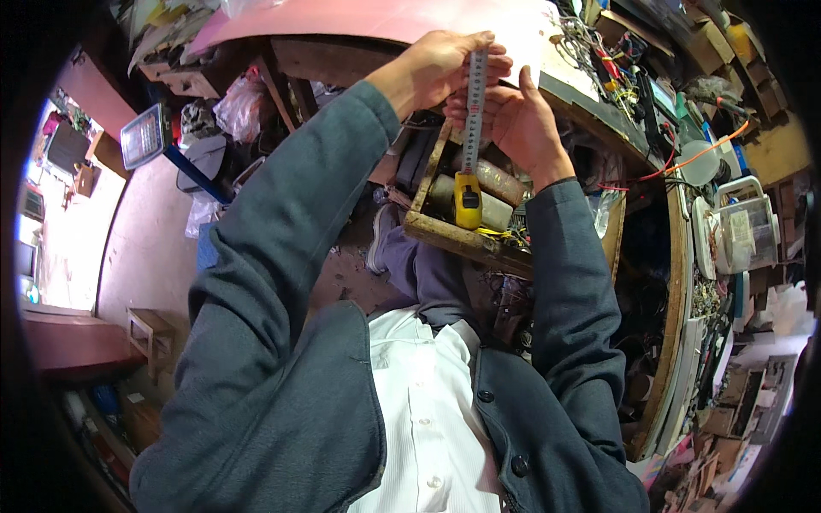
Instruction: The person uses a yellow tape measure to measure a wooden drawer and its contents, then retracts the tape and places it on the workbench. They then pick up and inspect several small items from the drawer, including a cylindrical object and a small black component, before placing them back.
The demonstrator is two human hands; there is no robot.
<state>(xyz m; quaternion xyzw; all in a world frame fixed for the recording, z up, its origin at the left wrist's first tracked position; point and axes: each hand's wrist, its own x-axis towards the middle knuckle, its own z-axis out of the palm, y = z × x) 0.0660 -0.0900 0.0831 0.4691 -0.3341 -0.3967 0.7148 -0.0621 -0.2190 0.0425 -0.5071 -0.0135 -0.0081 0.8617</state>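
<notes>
A yellow and black tape measure [468, 202] has its silver blade pulled out, running up from the case to my hands. My left hand [432, 70] pinches the blade near its far end, thumb on top. My right hand [523, 124] is turned palm up with fingers stretched behind the blade and thumb raised; it does not close on it. The case appears over an open wooden drawer [466, 246], and I cannot tell whether it hangs or rests there. Inside the drawer lie roll-shaped pieces [496, 181] and yellow wires [494, 232].
A pink-covered table top [359, 19] spans the far side. The cluttered bench at right holds cables [581, 47], an orange wire [705, 150] and a clear plastic container [746, 227]. A scale display on a blue post [195, 173] and a small wooden stool [150, 338] stand at left.
</notes>
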